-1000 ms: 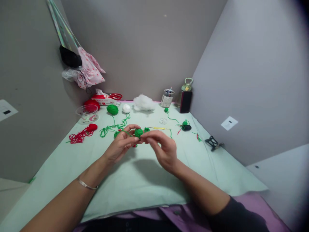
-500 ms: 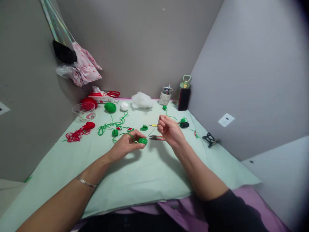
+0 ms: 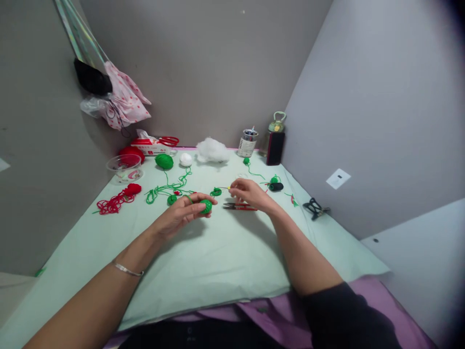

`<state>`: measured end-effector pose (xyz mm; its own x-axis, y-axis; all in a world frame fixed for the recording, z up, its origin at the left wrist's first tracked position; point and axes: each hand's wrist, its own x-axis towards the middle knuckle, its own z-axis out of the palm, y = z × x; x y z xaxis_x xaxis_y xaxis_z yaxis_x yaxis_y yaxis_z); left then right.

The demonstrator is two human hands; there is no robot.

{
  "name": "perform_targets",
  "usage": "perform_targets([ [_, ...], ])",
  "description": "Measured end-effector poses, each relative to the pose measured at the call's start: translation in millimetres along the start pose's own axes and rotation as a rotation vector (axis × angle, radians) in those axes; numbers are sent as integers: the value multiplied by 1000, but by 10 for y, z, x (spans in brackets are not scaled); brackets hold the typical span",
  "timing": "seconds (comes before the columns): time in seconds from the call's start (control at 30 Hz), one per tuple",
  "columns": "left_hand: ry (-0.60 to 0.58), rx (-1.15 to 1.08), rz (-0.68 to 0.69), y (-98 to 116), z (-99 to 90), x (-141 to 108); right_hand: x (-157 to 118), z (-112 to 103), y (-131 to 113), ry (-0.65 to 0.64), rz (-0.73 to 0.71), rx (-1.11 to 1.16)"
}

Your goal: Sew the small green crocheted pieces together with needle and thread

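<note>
The left hand (image 3: pixel 179 213) is holding the green ball (image 3: pixel 206 207) just above the table (image 3: pixel 203 271), its thumb and fingers closing round it, and a strand of yarn (image 3: pixel 188 198) is looping near the index finger. Half a second ago the right hand (image 3: pixel 250 193) was standing higher, with a thin dark line stretching between it and the ball; now it is coming lower, and no such line is showing. This is meaning, as it seems, that the pull on the ball is easing and the left hand alone is keeping it steady. The right fingers are bending together near the hook (image 3: pixel 228 187); one cannot tell how narrow the gap between them is, nor whether they are gripping the hook, the thread or nothing. The ball itself is sitting a little more to the left than before, always within the left grip. The snips (image 3: pixel 240 206) are lying just below the right hand, partly under it in this view, and a green piece (image 3: pixel 216 192) is resting on the table beyond the ball, near the hook's thin end.
</note>
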<state>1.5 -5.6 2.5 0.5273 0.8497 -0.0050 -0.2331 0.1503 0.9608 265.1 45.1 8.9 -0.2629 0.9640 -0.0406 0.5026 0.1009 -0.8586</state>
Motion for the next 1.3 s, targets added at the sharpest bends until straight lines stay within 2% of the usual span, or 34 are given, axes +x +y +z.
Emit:
perform_targets([
  [0.07, 38, 24, 5, 8, -37, 8, -52, -147, 13, -63, -5, -487],
  [0.1, 55, 40, 7, 8, -52, 14, -76, -196, 16, -116, 9, -646],
  [0.13, 69, 55, 11, 7, -64, 20, -97, -226, 14, -170, 24, -742],
  [0.2, 89, 83, 22, 3, -76, 32, -129, -234, -5, -246, 26, -795],
  [0.37, 121, 153, 61, 10, -67, 40, -161, -201, -112, -249, -72, -660],
  [0.43, 136, 168, 78, 12, -74, 38, -177, -224, -163, -250, -127, -490],
  [0.53, 167, 174, 105, 8, -95, 38, -215, -230, -233, -319, -199, -178],
  [0.63, 188, 182, 132, 5, -102, 36, -241, -137, -283, -336, -218, -6],
  [0.87, 153, 175, 142, 25, -71, 18, -228, 146, -320, -323, -221, 41],
  [1.03, 137, 181, 130, 28, -58, 9, -247, 143, -337, -293, -206, 80],
  [1.3, 114, 181, 137, 8, -72, 15, -241, 119, -328, -274, -211, 2],
])
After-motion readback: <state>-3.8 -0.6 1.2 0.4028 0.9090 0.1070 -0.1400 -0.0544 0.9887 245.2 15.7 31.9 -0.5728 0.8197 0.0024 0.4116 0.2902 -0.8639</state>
